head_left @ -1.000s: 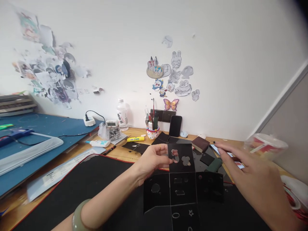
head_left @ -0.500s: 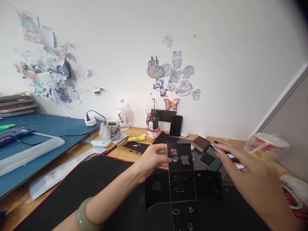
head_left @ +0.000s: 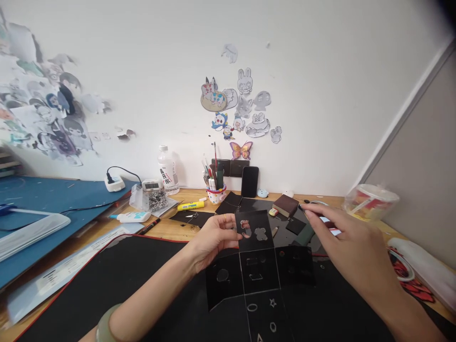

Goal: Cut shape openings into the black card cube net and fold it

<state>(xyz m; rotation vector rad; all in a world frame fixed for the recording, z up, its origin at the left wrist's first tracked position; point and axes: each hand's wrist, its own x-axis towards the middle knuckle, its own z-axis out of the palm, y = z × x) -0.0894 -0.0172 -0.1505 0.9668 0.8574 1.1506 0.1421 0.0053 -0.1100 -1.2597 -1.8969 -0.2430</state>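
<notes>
My left hand [head_left: 217, 235] pinches the upper left edge of a black cross-shaped card [head_left: 260, 268]. Pale fold lines divide the card into square panels. Two shapes are cut through its top panel, and light shows through them; outlines of an oval, a star and other shapes mark the lower panels. To the right, my right hand [head_left: 351, 247] is raised clear of the card, thumb and forefinger pressed together on a slim dark-tipped tool [head_left: 302, 208]. Most of that tool is hidden by the fingers, so its kind cannot be made out.
Beneath lies a black mat [head_left: 142, 275] with a red edge. Behind it stand a pen cup [head_left: 216, 194], a phone [head_left: 250, 182], a water bottle [head_left: 168, 171] and a brown box [head_left: 285, 207]. Small scissors [head_left: 192, 216], a glue stick [head_left: 190, 205] and a lidded tub [head_left: 372, 202] are also there.
The whole view has shifted, so the desk and wall items appear further left. Both hands keep their holds, with the card still in my left hand and the tool in my right.
</notes>
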